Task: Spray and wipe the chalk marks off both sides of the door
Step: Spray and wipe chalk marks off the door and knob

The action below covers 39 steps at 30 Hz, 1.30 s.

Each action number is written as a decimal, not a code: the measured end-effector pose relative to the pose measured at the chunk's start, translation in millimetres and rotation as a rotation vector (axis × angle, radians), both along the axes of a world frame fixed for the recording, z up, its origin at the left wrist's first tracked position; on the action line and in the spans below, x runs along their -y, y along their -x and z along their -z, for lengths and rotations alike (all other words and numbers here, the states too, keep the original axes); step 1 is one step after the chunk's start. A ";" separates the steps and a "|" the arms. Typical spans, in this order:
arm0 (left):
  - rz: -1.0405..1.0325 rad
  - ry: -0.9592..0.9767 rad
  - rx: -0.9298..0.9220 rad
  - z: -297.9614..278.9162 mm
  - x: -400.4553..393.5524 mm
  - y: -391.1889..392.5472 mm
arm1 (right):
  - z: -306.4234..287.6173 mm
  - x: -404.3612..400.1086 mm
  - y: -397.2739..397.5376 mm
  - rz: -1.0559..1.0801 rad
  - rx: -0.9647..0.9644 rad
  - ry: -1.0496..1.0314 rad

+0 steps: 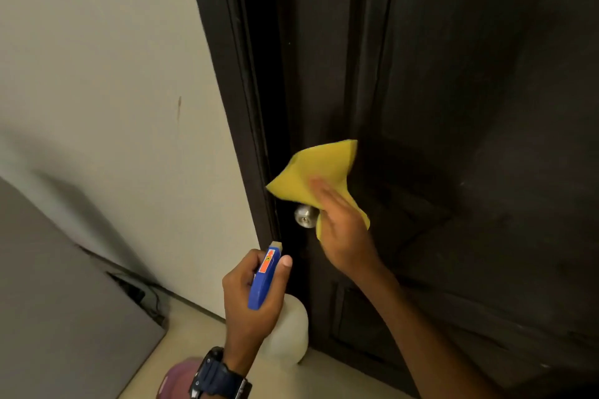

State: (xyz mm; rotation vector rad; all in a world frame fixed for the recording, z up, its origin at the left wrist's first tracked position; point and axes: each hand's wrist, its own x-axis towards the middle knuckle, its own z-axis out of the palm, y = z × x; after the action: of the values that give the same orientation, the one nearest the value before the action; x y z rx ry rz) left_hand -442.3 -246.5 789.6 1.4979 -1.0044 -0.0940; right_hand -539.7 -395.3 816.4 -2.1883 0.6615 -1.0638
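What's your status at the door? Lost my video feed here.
Left hand grips spray bottle. Right hand presses yellow cloth to dark door, fingers flat. Door knob beside cloth. No chalk marks discernible.

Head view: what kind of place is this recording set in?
Probably a room or hallway in a home: a dark panelled door with a round metal knob, a plain painted wall, and a pale floor.
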 end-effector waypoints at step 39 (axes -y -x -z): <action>-0.319 0.094 -0.075 15.7 33.9 -21.7 | -5.9 36.4 53.4 0.233 0.089 -0.444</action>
State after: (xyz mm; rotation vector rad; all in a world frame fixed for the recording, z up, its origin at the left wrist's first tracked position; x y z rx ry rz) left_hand -420.6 -280.5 773.9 1.5381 -0.6907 0.1226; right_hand -593.1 -431.8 822.3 -1.7036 1.0221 -1.0058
